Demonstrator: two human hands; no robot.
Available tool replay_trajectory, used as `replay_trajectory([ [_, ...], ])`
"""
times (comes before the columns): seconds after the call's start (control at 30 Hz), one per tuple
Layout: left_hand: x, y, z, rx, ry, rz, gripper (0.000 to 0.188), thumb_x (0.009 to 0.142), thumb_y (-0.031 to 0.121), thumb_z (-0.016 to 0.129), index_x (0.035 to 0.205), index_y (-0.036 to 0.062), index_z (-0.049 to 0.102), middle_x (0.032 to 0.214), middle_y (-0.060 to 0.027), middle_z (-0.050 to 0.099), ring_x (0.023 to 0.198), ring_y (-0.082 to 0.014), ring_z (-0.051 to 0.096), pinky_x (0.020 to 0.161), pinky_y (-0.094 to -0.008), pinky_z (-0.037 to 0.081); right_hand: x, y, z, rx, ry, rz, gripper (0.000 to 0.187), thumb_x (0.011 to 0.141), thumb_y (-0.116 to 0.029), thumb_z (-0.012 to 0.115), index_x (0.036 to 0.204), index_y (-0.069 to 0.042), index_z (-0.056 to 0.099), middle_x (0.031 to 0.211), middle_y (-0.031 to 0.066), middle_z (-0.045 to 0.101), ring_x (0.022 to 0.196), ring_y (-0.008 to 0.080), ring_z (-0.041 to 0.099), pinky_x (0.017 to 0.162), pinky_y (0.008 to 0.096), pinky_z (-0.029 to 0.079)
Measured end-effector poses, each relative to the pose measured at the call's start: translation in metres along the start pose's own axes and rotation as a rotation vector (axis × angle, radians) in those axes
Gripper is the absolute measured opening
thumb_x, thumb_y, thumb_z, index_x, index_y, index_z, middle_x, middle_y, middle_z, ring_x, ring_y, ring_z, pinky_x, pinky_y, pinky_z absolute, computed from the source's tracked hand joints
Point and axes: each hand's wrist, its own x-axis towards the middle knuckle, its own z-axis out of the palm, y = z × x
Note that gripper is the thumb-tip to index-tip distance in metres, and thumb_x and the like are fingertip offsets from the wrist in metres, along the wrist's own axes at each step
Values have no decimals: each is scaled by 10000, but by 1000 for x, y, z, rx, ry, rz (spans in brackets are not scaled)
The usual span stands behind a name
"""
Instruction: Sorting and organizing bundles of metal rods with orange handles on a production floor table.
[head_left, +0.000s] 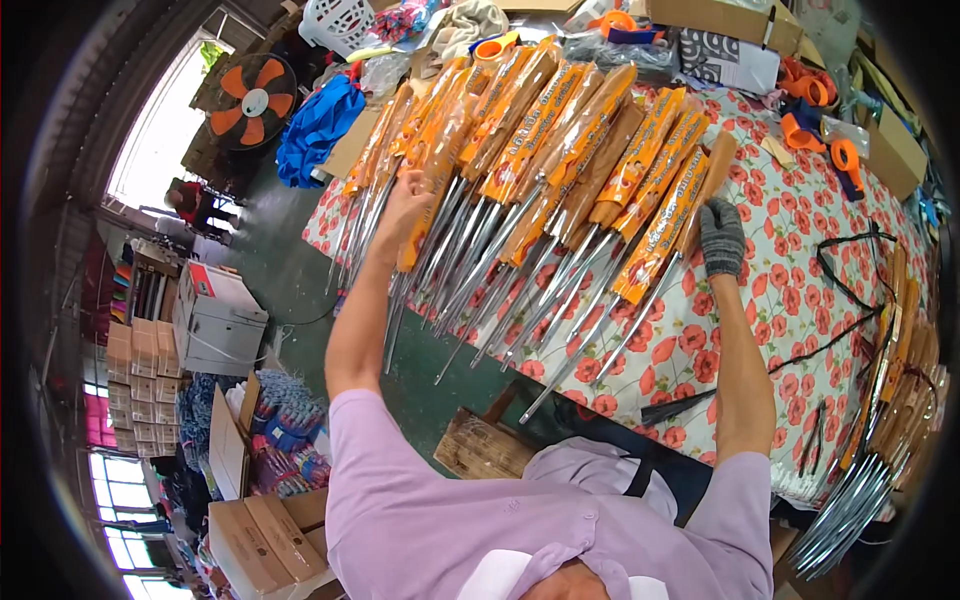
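Observation:
A broad row of long silver metal rods with brown wrapped ends (pixel 590 150) in clear sleeves with orange printed labels lies across a flowered table cover. The metal ends point toward me, past the near edge. My bare left hand (pixel 405 203) is closed on an orange-labelled sleeve in the left part of the row. At the right end, my right hand (pixel 722 238), in a grey knit glove, has its fingers bent against the outermost brown sleeved end (pixel 718 168). The undersides of the fingers are hidden there.
A second bundle of rods (pixel 850 510) lies at the table's right edge, near black straps (pixel 800 355). Orange tape dispensers (pixel 845 155) sit at the far right. A wooden stool (pixel 484 445) stands below the near edge. Cartons (pixel 268 545) and a fan (pixel 252 102) are at left.

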Motion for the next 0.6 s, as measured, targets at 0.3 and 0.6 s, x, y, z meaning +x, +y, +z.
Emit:
replay_trajectory([
  [0.3,27,-2,29,369,-72,-140,818,731,135,744,1466,-33,427,1332,-215,652,1193,-287,657,946,-369,518,1,12,-11,92,11,64,249,958,-197,708,1106,3,697,1083,171,709,1030,301,683,972,383,524],
  [0.6,-2,56,-16,25,-140,-158,650,662,94,783,1274,-53,619,1105,-131,695,1030,-234,650,924,-342,506,2,22,-14,-100,2,19,217,974,-136,704,1134,10,679,1095,129,719,1003,207,682,947,342,534],
])
